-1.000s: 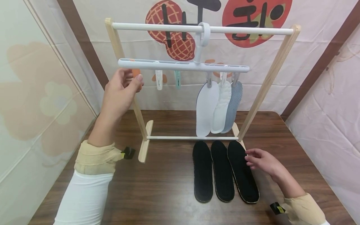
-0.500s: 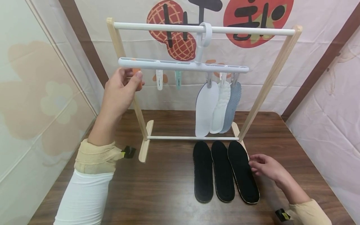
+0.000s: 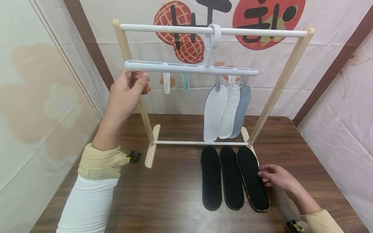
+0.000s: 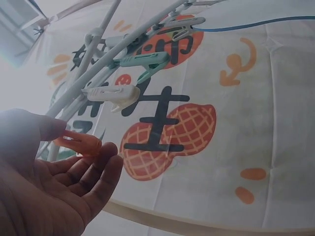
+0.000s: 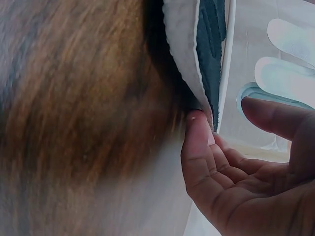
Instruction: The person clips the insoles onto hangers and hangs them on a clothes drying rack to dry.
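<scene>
At the left end of the white clip hanger (image 3: 175, 68), my left hand (image 3: 120, 97) pinches an orange clothespin (image 4: 81, 143) between thumb and fingers. A white clothespin (image 3: 166, 83) and a green one hang free beside it. My right hand (image 3: 278, 178) is low at the right, next to the rightmost black insole (image 3: 253, 178). In the right wrist view its fingertips (image 5: 196, 130) are right at the insole's edge, which shows a pale underside (image 5: 183, 44); the thumb stands apart. Two more black insoles, a middle one (image 3: 232, 178) and a left one (image 3: 211, 178), lie alongside on the table.
The hanger hooks over the top bar (image 3: 262, 32) of a wooden rack (image 3: 281, 84). From its right half hang a white insole (image 3: 214, 113), a second white insole (image 3: 228, 119) and a grey insole (image 3: 242, 106), each in a clip. A printed cloth (image 3: 180, 103) stands behind the table (image 3: 163, 194).
My right hand has moved slightly down and to the right along the edge of the rightmost black insole. My left hand keeps its hold on the orange clothespin.
</scene>
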A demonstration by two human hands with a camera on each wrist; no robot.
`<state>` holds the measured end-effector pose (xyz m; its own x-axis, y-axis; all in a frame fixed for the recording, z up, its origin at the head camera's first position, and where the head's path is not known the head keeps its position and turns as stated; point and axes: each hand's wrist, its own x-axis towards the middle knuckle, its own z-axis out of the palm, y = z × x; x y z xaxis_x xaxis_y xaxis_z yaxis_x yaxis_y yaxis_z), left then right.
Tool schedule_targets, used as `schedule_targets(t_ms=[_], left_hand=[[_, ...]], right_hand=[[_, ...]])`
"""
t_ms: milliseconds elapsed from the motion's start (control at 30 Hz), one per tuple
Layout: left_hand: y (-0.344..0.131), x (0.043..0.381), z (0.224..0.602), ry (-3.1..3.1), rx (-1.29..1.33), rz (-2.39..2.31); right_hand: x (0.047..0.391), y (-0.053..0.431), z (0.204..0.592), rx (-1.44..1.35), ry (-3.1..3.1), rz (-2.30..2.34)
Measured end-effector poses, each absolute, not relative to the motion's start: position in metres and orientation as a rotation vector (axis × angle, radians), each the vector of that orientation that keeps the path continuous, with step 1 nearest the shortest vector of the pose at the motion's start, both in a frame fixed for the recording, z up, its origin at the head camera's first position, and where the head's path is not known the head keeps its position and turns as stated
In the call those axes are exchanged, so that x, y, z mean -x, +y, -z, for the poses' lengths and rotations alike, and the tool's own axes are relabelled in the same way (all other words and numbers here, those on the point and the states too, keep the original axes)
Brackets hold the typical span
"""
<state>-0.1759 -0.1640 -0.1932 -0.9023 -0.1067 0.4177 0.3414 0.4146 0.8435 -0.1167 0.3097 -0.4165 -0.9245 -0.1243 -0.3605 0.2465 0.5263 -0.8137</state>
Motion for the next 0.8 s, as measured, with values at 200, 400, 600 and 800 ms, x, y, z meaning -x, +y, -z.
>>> schedule_targets(t_ms=[200,400,600,800], left_hand=[[-0.1646,0.1749,0.1939,-2.270,0.199,1.478],[-0.1645,0.1735,0.1942,-2.261,0.201,1.495],[-0.1650,0.1727,0.1946,-2.258,0.206,1.496],[-0.1661,0.1727,0.1943,-2.251,0.229,1.504]], right_hand=[[0.1174,0.3061,0.4174,-0.121,2.401,1.333],[0.1196,0.3048,0.4207,-0.130,2.392,1.316],[0.1220,0.3041,0.4237,-0.131,2.384,1.301],[0.1213,0.3010,0.4245,-0.141,2.374,1.312]])
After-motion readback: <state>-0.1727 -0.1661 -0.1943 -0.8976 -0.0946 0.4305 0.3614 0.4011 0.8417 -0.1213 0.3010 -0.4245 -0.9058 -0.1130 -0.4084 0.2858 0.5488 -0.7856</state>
